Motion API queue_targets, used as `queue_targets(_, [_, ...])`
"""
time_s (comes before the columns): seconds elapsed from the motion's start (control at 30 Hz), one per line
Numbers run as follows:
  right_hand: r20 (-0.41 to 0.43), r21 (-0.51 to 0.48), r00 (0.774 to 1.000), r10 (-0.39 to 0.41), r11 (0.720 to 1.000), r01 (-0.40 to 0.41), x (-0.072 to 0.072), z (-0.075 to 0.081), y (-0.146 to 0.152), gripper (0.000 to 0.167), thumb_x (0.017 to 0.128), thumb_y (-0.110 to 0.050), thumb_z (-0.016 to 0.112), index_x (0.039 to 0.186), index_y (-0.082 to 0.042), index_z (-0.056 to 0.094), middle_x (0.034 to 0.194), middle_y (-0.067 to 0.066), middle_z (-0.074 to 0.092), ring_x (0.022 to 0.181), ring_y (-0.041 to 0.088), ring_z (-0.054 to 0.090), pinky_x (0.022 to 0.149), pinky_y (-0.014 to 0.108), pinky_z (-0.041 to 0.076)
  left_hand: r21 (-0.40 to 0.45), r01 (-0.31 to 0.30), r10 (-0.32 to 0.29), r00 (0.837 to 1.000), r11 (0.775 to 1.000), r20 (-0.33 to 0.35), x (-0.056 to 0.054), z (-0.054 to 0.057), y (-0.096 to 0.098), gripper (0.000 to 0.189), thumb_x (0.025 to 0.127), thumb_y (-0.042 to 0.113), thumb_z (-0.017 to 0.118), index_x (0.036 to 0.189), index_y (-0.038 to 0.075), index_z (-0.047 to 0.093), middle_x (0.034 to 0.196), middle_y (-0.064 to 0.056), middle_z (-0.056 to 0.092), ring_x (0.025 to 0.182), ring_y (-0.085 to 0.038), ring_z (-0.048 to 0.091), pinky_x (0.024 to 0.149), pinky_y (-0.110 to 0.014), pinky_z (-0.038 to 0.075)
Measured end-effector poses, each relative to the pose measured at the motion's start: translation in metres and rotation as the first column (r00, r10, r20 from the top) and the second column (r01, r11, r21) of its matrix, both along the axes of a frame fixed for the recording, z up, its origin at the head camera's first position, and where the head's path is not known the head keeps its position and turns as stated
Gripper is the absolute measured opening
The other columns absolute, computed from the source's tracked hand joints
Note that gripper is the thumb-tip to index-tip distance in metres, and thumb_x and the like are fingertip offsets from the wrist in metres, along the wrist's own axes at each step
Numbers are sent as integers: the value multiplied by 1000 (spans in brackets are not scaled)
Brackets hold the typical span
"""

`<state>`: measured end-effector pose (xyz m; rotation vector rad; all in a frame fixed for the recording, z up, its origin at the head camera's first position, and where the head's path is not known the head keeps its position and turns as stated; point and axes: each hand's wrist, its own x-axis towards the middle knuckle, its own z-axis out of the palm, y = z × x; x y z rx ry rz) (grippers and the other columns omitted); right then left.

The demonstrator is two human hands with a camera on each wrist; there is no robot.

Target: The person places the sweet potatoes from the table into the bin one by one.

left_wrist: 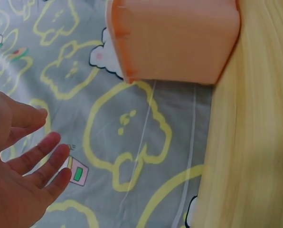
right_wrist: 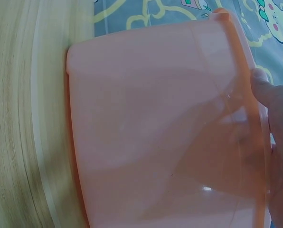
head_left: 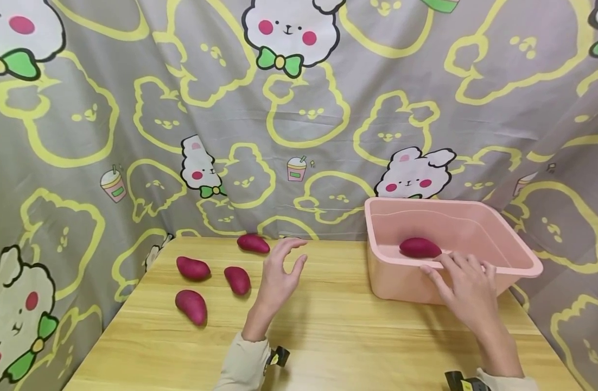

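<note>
A pink plastic bin (head_left: 401, 283) stands at the right of the table, with one purple-skinned sweet potato (head_left: 420, 248) inside it. My right hand (head_left: 467, 296) grips the bin's near rim; the thumb (right_wrist: 260, 83) lies on the outer side and the fingers reach over the edge. Left of the bin, my left hand (head_left: 279, 274) hovers above the table, holding nothing, its fingers apart and slightly bent. Several more sweet potatoes lie to its left, the nearest one (head_left: 237, 281) close beside the hand and another (head_left: 253, 244) by the back edge.
The wooden table (head_left: 338, 331) backs onto a grey patterned curtain (head_left: 299, 119) that also hangs along both sides. Two other sweet potatoes, an upper one (head_left: 193, 269) and a lower one (head_left: 191, 307), lie toward the table's left edge.
</note>
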<state>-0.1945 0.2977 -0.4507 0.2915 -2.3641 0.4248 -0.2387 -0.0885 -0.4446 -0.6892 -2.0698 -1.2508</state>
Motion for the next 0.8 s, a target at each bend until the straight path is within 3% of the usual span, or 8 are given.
queue_targets(0.4, [-3,-6,1000,8,1000,-8,1,1,0,39,89,-40,77,112,-9,70,106,14,66,98,39,53,85,63,28,-12,-52,52,998,999,32,0,4,-14,29,91,-1,74,119,6,72,121,-7,68,118,-21,63,106,-40,46])
queue_targets(0.7, [3,-11,1000,3,1000,-3,0,0,0,40,91,-42,74,112,-8,69,109,15,66,98,40,52,86,64,27,-9,-101,101,994,995,38,-4,4,-31,31,89,-2,76,119,1,71,123,-13,67,115,-27,63,89,-44,51])
queue_targets(0.8, [3,-9,1000,2,1000,-2,0,0,0,40,91,-42,74,112,-8,69,109,15,66,98,39,52,85,65,27,-11,-111,111,992,994,54,-5,4,-35,31,89,-3,76,119,2,72,123,-13,66,114,-27,63,90,-44,51])
